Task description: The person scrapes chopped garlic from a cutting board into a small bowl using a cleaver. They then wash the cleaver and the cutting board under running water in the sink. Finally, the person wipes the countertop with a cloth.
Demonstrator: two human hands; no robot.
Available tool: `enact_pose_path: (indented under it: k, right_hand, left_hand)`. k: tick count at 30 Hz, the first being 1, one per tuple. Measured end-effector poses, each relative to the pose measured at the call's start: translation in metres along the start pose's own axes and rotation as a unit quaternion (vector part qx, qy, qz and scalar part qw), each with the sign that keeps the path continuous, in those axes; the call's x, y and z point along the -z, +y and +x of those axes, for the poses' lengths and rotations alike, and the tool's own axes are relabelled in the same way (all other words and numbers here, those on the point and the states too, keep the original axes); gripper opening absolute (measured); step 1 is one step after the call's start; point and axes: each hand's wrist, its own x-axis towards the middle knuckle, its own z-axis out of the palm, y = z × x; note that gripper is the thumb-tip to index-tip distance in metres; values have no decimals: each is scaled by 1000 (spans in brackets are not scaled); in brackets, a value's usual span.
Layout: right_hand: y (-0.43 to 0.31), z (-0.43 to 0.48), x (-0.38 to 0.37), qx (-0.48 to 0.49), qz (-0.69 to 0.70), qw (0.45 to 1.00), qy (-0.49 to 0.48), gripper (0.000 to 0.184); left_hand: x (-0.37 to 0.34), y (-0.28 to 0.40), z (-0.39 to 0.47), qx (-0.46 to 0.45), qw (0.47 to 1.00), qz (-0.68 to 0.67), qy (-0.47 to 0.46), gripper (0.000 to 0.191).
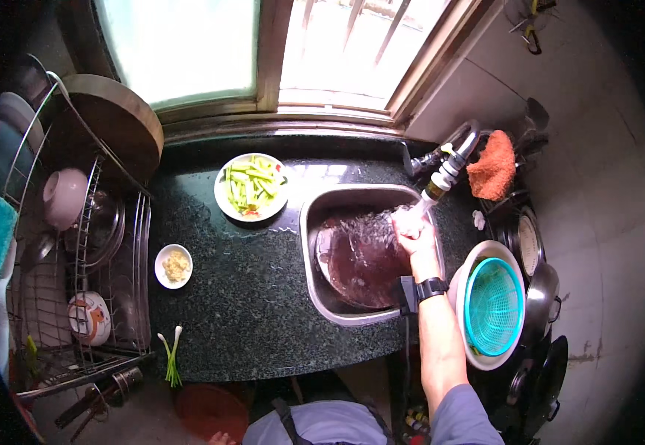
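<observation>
My right hand (411,231) is at the faucet's (441,177) outlet, over the right side of a metal sink (304,245). Water runs over its fingers. Glare and splashing blur them, so I cannot tell whether they hold anything. A large, round, reddish-brown object (356,272) fills much of the basin, its surface wet and rippling; its exact kind is unclear. Only part of my left hand (223,439) shows at the bottom edge, low by my body and nearest to a reddish round object (211,411) below the counter. Whether it holds something is hidden.
On the dark stone counter (244,311) are a bowl of cut green vegetable pieces (253,186), a small bowl of minced garlic (174,266) and spring onions (172,356). A dish rack (147,267) stands left. A turquoise strainer (495,306) sits in a pale basin (459,289) at right.
</observation>
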Motion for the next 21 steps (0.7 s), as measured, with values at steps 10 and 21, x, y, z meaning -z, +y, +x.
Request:
enact_pose_path:
  k: [10,21]
  right_hand:
    - [2,-3,7,11,-149,989,18,2]
    - [27,-68,9,-3,-366,923,115,34]
  left_hand:
    - [-28,18,-21,71,994,59,55,52]
    - [-1,-30,70,34,996,81,11,51]
